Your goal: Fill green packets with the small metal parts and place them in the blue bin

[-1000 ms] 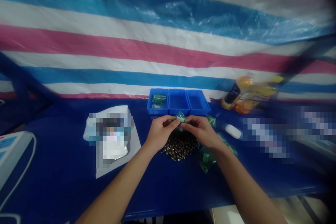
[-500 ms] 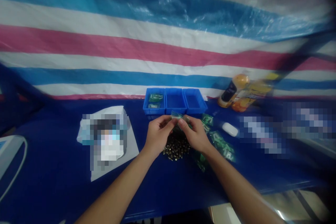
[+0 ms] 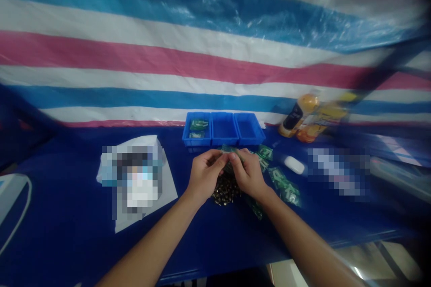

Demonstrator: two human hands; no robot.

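Observation:
My left hand (image 3: 203,175) and my right hand (image 3: 248,173) meet above a pile of small dark brassy screws (image 3: 225,192) on the blue table (image 3: 67,215). Both pinch a small green-printed plastic bag (image 3: 228,151) between fingertips and thumbs. More green bags (image 3: 284,184) lie to the right of my right hand. Behind the hands stand three joined blue bins (image 3: 222,128); the left bin holds filled green bags (image 3: 198,124).
A white sheet with a blurred item (image 3: 136,179) lies left of the hands. A small white oval object (image 3: 294,164) and orange bottles (image 3: 305,119) sit at the right. A striped plastic tarp (image 3: 202,45) backs the table. A white device edge (image 3: 11,206) shows far left.
The hands have drawn closer together on the small bag, with the right fingers shifting left. The view has drifted slightly, so everything sits a little further left.

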